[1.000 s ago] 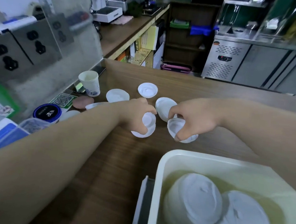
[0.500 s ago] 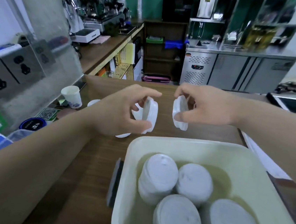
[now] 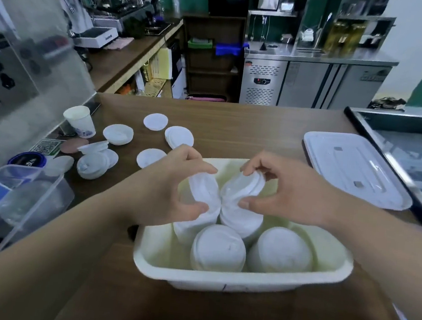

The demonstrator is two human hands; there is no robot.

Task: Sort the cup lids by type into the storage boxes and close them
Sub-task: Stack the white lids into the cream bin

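Now we note loose lids point(image 3: 155, 122) lying far left on the counter point(image 3: 247, 127). Our left hand point(image 3: 170, 189) pinches one white lid point(image 3: 206, 189) between thumb and fingertips above the storage box point(image 3: 218, 281). Our right hand point(image 3: 289, 194) pinches a second lid point(image 3: 243, 189), the two touching. Lid stacks point(image 3: 218, 249) stand inside the box. The box cover point(image 3: 355, 167) lies far right.

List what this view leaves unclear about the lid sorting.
- Head view: rear stacks in the white box, hidden by the left hand, right hand and held lids.
- Head view: clear box contents, blurred.
- Head view: loose lids, types too small to tell.
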